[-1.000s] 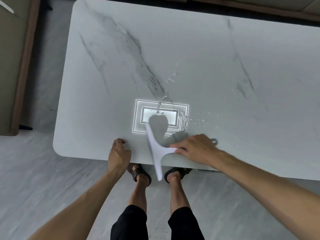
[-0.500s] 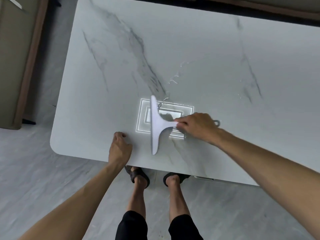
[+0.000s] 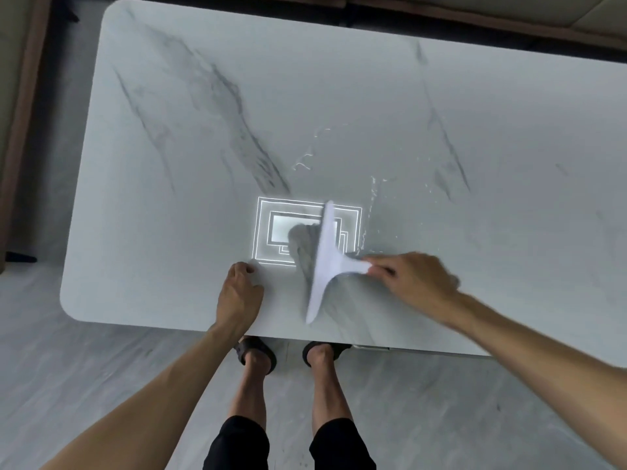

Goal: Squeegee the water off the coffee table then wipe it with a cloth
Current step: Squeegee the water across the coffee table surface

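Observation:
A white marble-look coffee table (image 3: 169, 232) fills the view. My right hand (image 3: 414, 283) grips the handle of a white squeegee (image 3: 325, 259), whose blade stands nearly lengthwise near the table's front edge, over a bright ceiling-light reflection (image 3: 281, 228). Thin streaks and drops of water (image 3: 368, 212) lie just right of the blade and further back towards the middle. My left hand (image 3: 239, 295) rests on the tabletop by the front edge, left of the squeegee, fingers bent. No cloth is in view.
My two feet in dark sandals (image 3: 256, 354) stand at the table's front edge on a grey floor (image 3: 84, 374). A sofa edge (image 3: 509, 15) runs behind the table, and brown-edged furniture (image 3: 20, 130) stands to the left.
The squeegee swung from the front edge out over the table to the left, then shifted right and back towards the front edge. My left hand stayed put.

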The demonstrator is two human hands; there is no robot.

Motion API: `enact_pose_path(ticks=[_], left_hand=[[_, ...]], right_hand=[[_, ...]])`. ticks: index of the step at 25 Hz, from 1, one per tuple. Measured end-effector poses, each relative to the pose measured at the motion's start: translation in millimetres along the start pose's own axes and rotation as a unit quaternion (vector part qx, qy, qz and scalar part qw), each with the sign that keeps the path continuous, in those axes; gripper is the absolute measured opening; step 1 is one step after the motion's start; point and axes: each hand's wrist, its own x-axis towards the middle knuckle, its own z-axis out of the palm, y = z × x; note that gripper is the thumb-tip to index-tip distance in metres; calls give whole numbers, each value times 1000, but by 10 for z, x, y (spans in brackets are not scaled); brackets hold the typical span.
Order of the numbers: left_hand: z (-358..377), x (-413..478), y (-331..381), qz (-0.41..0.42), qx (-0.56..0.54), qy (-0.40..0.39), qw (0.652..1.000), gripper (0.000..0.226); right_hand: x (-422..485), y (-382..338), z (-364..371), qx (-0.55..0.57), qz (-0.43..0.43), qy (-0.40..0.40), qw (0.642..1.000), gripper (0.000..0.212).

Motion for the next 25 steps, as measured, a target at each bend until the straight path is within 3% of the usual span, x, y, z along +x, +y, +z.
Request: enact_pose_path(ticks=[4,7,11,17,20,25], left_hand=[[20,-129,-126,-28,11,11,999,28],[87,-216,-135,-12,46,2,999,24],[267,-231,-7,24,90,-33,995,29],[322,-79,160,0,167,-61,984,31],[215,-101,190,-38,110,-28,993,23],[-41,-239,-105,-157,-92,120,976,26]], right_hand=[[-65,-713,742,21,-134,-90,987,34],[-69,-687,873,-4,-163,-110,981,32],[-135,22,544,-58,-129,-97,985,29],[-338,1007,-167,-171,-13,-98,980,35],[-381,834,-240,-143,-53,-88,984,33],[43,-499,434,-64,-214,-154,962,27]])
